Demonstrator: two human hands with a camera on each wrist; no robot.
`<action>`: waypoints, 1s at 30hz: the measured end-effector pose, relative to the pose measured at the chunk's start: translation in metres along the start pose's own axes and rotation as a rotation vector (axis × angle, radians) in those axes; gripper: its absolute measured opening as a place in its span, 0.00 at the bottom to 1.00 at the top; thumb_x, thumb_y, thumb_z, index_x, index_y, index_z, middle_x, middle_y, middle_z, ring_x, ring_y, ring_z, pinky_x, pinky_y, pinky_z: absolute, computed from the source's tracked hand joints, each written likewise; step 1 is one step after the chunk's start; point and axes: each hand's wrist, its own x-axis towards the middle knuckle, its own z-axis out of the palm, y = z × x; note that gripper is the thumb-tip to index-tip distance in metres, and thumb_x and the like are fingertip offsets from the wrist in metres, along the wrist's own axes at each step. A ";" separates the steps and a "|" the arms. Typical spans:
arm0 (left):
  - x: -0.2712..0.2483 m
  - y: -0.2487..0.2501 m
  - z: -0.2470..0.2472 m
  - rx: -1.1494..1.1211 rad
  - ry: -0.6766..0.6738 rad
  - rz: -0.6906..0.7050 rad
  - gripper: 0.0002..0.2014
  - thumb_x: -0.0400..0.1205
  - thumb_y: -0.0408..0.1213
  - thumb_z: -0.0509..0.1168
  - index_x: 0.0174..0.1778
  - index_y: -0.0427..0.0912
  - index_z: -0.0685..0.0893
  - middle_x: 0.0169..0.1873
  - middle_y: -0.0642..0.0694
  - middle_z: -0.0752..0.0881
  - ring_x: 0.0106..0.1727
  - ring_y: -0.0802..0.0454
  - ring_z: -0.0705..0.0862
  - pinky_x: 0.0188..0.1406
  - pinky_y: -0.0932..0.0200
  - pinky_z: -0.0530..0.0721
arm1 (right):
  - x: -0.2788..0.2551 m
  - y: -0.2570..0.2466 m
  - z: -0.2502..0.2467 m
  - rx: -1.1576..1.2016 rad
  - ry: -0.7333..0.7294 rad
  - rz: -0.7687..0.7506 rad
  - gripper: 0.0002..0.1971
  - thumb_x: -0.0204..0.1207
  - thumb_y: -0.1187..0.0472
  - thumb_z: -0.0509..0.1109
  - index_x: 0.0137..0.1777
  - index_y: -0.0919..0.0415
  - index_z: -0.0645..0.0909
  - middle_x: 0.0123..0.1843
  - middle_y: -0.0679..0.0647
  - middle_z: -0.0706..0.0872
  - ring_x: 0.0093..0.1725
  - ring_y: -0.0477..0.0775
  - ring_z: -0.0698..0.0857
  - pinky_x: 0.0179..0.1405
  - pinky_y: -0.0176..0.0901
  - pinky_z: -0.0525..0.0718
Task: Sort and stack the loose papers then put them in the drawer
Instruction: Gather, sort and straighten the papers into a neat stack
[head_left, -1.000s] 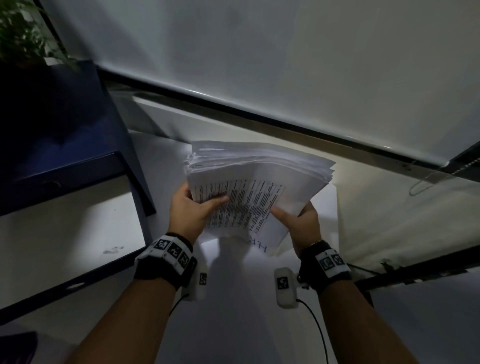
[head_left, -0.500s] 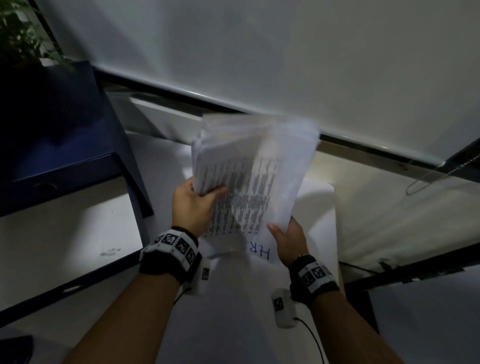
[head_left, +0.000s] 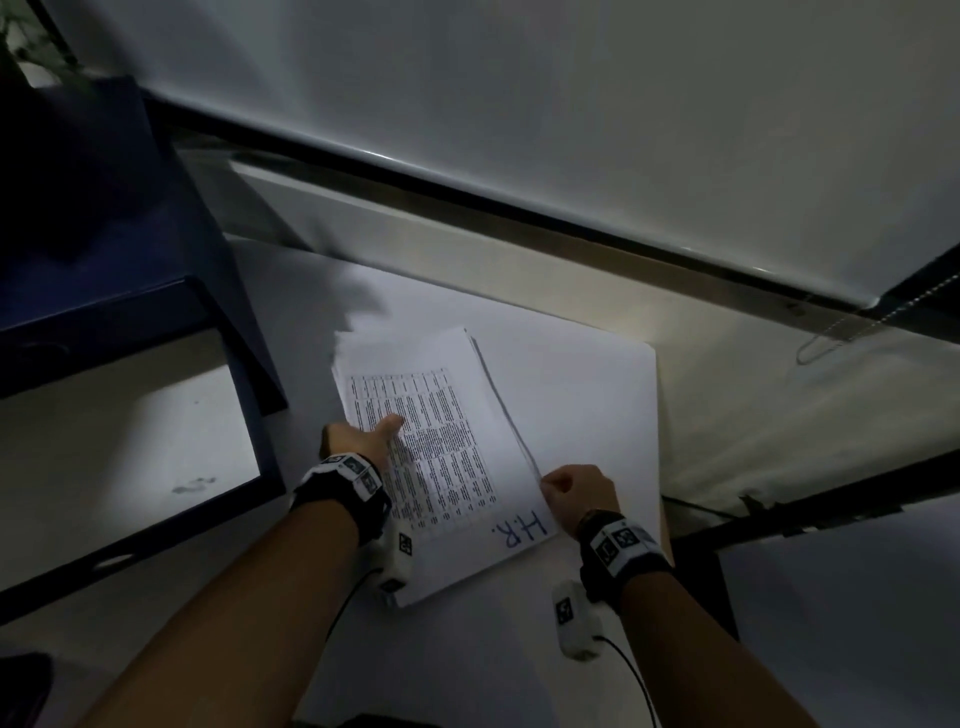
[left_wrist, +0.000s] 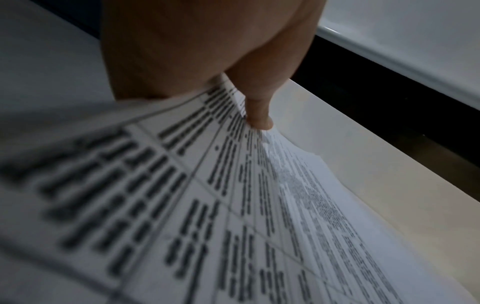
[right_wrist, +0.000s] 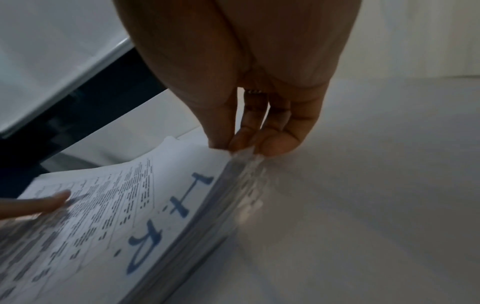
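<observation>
Fingers (right_wrist: 275, 142) of R hand (head_left: 582, 493) pinch paper stack (head_left: 441, 452) edge (blue "H.R." on top), L hand (head_left: 363, 439) grips too

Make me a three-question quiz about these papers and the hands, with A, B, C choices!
1. Where does the paper stack lie?
A. flat on the white table
B. on the floor
C. up in the air

2. What colour are the big letters "H.R."?
A. red
B. blue
C. green

3. What is the right hand doing?
A. waving
B. holding a pen
C. pinching the stack's edge

Answers: 1 A, the head view shows the stack lying on the table; 2 B, the right wrist view shows blue ink; 3 C, its fingertips pinch the edge, while the left hand holds the other side.
</observation>
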 end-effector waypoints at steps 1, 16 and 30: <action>0.000 0.001 0.000 0.000 -0.001 0.010 0.42 0.70 0.58 0.76 0.68 0.27 0.75 0.47 0.35 0.87 0.43 0.41 0.86 0.37 0.53 0.83 | -0.001 -0.001 -0.001 -0.019 0.008 -0.006 0.11 0.78 0.56 0.71 0.54 0.58 0.90 0.53 0.52 0.91 0.53 0.51 0.88 0.46 0.27 0.73; -0.006 -0.010 0.013 0.003 0.101 0.061 0.29 0.84 0.46 0.66 0.71 0.26 0.70 0.65 0.29 0.79 0.66 0.32 0.79 0.62 0.46 0.78 | 0.002 -0.013 0.001 0.002 -0.062 -0.023 0.11 0.78 0.59 0.70 0.58 0.58 0.88 0.57 0.55 0.90 0.57 0.53 0.87 0.55 0.31 0.76; -0.004 -0.018 0.011 -0.017 0.045 0.095 0.22 0.88 0.37 0.56 0.76 0.31 0.69 0.70 0.32 0.78 0.70 0.34 0.78 0.67 0.50 0.74 | 0.001 -0.026 -0.001 -0.062 -0.088 -0.067 0.14 0.80 0.63 0.67 0.63 0.58 0.87 0.61 0.54 0.89 0.61 0.54 0.86 0.54 0.28 0.73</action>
